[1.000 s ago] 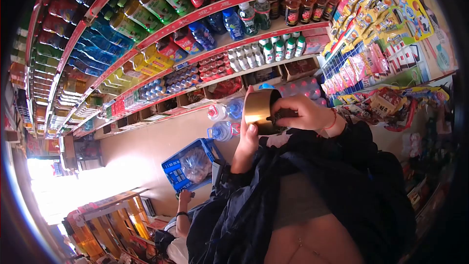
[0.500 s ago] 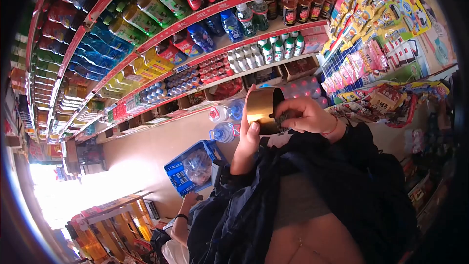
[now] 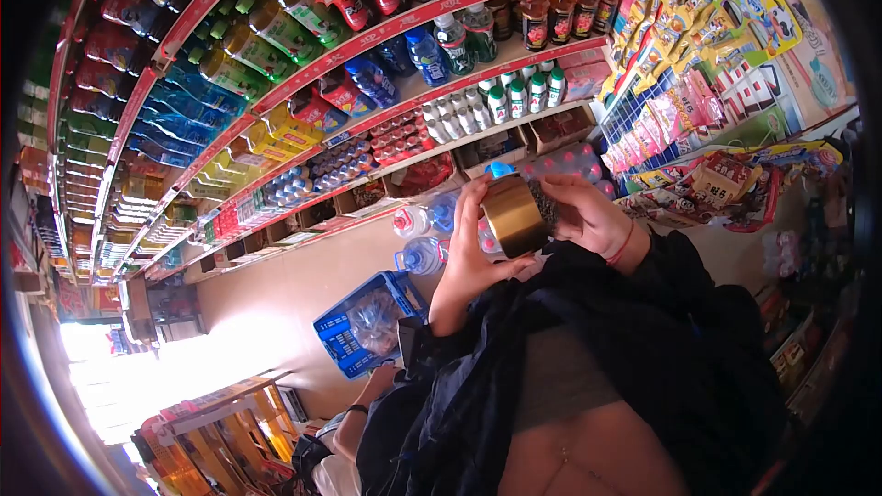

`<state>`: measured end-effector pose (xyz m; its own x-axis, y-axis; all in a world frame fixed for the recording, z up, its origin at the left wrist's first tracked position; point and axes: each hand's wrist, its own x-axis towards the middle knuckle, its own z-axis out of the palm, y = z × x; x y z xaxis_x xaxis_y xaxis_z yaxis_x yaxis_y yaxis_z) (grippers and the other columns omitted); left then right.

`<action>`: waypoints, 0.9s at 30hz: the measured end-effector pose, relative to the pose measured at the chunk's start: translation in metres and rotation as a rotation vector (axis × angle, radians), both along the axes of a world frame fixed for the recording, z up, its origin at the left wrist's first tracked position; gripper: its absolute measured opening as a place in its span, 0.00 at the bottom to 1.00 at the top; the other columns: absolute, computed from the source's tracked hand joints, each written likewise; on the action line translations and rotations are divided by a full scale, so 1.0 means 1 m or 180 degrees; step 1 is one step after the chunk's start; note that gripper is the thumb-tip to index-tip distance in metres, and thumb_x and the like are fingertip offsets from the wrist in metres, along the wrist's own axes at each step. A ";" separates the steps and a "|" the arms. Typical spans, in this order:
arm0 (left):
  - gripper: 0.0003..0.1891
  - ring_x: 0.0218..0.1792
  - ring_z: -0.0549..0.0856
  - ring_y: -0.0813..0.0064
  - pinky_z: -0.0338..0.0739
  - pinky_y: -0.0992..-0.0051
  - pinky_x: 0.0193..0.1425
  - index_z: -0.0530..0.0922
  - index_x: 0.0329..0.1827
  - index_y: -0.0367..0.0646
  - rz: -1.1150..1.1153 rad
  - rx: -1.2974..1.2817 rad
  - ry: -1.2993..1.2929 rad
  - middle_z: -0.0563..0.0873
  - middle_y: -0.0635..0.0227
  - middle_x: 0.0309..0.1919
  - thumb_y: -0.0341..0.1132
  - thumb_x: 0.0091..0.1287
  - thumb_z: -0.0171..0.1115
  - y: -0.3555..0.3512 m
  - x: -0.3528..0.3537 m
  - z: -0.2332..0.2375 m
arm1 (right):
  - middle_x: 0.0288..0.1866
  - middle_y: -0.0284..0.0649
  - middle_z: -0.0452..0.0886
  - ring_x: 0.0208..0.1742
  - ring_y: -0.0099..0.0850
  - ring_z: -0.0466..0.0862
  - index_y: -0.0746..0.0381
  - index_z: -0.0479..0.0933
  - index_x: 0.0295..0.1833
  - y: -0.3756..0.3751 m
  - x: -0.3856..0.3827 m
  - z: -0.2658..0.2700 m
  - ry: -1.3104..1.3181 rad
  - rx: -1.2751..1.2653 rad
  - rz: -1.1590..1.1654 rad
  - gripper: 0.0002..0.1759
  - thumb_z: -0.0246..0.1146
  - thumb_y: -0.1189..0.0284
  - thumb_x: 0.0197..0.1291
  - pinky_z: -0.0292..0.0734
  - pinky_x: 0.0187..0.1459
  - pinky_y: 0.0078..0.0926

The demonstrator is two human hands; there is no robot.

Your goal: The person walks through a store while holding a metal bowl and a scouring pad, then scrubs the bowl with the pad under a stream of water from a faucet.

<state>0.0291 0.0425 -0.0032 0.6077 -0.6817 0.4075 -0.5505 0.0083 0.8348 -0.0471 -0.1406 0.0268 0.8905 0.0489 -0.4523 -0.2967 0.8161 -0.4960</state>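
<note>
A shiny gold-coloured metal container (image 3: 514,216) is held up in front of my dark jacket, lying on its side. My left hand (image 3: 471,253) is wrapped round its left side, fingers up along the edge and thumb below. At the other end, my right hand (image 3: 591,213), with a red string on the wrist, is curled against a dark, grainy-looking mass (image 3: 544,207) at the container's opening. What that mass is made of is too small to tell.
Shelves of bottled drinks (image 3: 266,28) curve across the top and left. Snack packets (image 3: 680,119) hang at the right. A blue crate (image 3: 344,338) with a plastic bag stands on the floor near large water bottles (image 3: 421,255). Another person's arm (image 3: 354,422) is at the lower left.
The container has tilted and shifted slightly right. My right hand's fingers have moved from its opening up to its right side. The other person's hand has moved a little to the right.
</note>
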 end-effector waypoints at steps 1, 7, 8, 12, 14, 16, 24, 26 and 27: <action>0.59 0.64 0.66 0.63 0.61 0.66 0.66 0.48 0.69 0.37 0.0040 0.0020 0.0109 0.63 0.56 0.64 0.48 0.38 0.78 0.002 0.000 0.003 | 0.27 0.30 0.74 0.14 0.16 0.66 0.63 0.70 0.51 -0.002 -0.001 0.002 -0.0001 0.0004 0.0001 0.13 0.55 0.68 0.64 0.55 0.15 0.13; 0.56 0.64 0.65 0.59 0.64 0.63 0.63 0.52 0.67 0.38 -0.0170 -0.0136 0.0884 0.62 0.53 0.64 0.45 0.36 0.79 -0.004 -0.006 0.003 | 0.33 0.31 0.75 0.20 0.15 0.68 0.64 0.69 0.54 -0.012 -0.010 0.013 -0.0642 -0.1100 0.0898 0.16 0.58 0.71 0.61 0.58 0.18 0.11; 0.55 0.64 0.66 0.54 0.67 0.61 0.61 0.54 0.66 0.40 -0.0179 -0.0085 0.0778 0.61 0.52 0.64 0.43 0.36 0.80 -0.007 -0.006 0.002 | 0.34 0.30 0.75 0.21 0.14 0.69 0.64 0.69 0.54 -0.015 -0.011 0.011 -0.0815 -0.1038 0.0912 0.18 0.59 0.72 0.59 0.58 0.19 0.11; 0.45 0.61 0.67 0.46 0.67 0.57 0.61 0.61 0.59 0.44 -0.0070 -0.0097 -0.0404 0.64 0.50 0.62 0.33 0.34 0.78 -0.020 -0.010 0.012 | 0.36 0.30 0.75 0.22 0.13 0.68 0.65 0.68 0.56 -0.019 -0.015 -0.006 -0.0509 -0.0801 0.0697 0.23 0.63 0.75 0.54 0.58 0.20 0.10; 0.43 0.61 0.67 0.46 0.67 0.57 0.62 0.62 0.58 0.45 -0.0160 -0.0075 -0.0766 0.64 0.51 0.62 0.30 0.34 0.76 -0.022 -0.006 0.010 | 0.36 0.30 0.75 0.23 0.12 0.68 0.65 0.68 0.56 -0.026 -0.019 -0.010 -0.0350 -0.0457 0.0569 0.24 0.64 0.76 0.53 0.58 0.20 0.09; 0.39 0.62 0.67 0.46 0.67 0.56 0.62 0.66 0.53 0.48 -0.0228 -0.0168 -0.1092 0.66 0.51 0.61 0.24 0.31 0.70 -0.028 -0.005 0.011 | 0.37 0.30 0.76 0.24 0.11 0.68 0.65 0.68 0.57 -0.029 -0.023 -0.008 -0.0191 -0.0114 0.0419 0.25 0.65 0.76 0.52 0.57 0.20 0.09; 0.53 0.66 0.61 0.52 0.59 0.59 0.66 0.45 0.72 0.45 -0.1100 -0.0620 0.1140 0.53 0.53 0.69 0.49 0.48 0.71 -0.038 -0.016 0.000 | 0.38 0.35 0.80 0.34 0.24 0.80 0.66 0.74 0.48 -0.023 -0.045 -0.018 -0.1091 -0.2742 -0.0130 0.20 0.67 0.73 0.49 0.73 0.34 0.19; 0.53 0.68 0.59 0.63 0.58 0.62 0.66 0.40 0.73 0.42 -0.1252 -0.0881 0.2547 0.51 0.56 0.69 0.50 0.54 0.67 -0.041 -0.023 -0.015 | 0.38 0.38 0.80 0.35 0.28 0.81 0.65 0.74 0.47 -0.027 -0.053 -0.007 -0.1298 -0.3533 0.0181 0.20 0.68 0.73 0.47 0.73 0.35 0.21; 0.53 0.68 0.59 0.63 0.58 0.62 0.66 0.40 0.73 0.42 -0.1287 -0.0863 0.2571 0.51 0.56 0.69 0.50 0.54 0.67 -0.041 -0.021 -0.020 | 0.38 0.41 0.80 0.36 0.32 0.81 0.65 0.75 0.45 -0.029 -0.056 -0.003 -0.1545 -0.4325 0.0564 0.19 0.69 0.72 0.46 0.74 0.37 0.24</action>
<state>0.0081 0.0013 -0.0236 0.5136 -0.8462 0.1418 0.2809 0.3220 0.9041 -0.1031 -0.1696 0.0240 0.9942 -0.0399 0.0998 0.0769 -0.3846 -0.9199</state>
